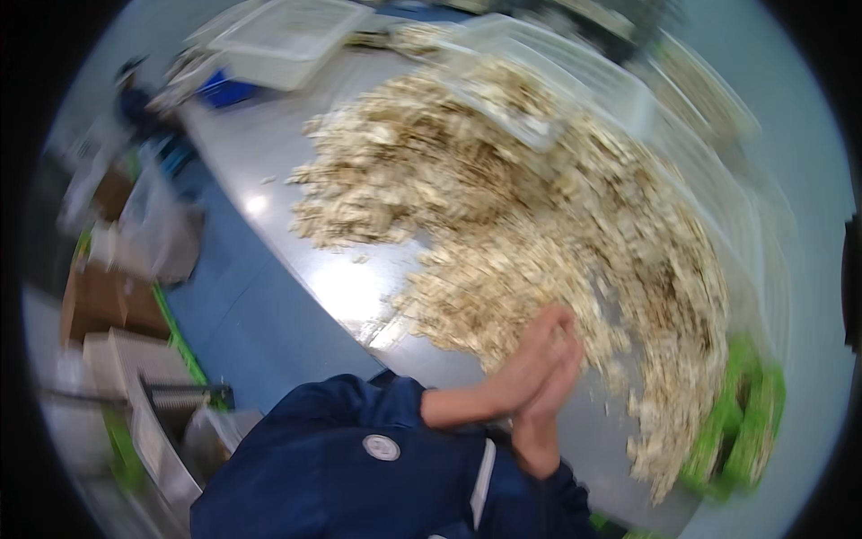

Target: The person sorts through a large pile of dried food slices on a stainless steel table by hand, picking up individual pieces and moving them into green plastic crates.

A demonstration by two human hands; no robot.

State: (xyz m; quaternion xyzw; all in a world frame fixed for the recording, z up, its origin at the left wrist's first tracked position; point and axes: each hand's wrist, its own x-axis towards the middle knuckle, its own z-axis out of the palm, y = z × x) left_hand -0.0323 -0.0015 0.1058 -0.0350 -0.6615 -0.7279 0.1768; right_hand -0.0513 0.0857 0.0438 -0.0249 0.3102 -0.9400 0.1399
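Observation:
My left hand and my right hand are pressed palm to palm over the near edge of a spread of pale, dry flakes. The fingers of both hands are closed together, their tips curled near the flakes. Whatever may lie between the palms is hidden. Motion blurs the picture, so the exact kind of flakes cannot be made out. They form a thick heap at the back and a long curved band down the right side of the metal table.
Clear plastic bins stand behind the heap, with a white tub at the back left. A green mesh-like object is at the right edge. Cardboard boxes and plastic bags are on the left, beyond the blue floor.

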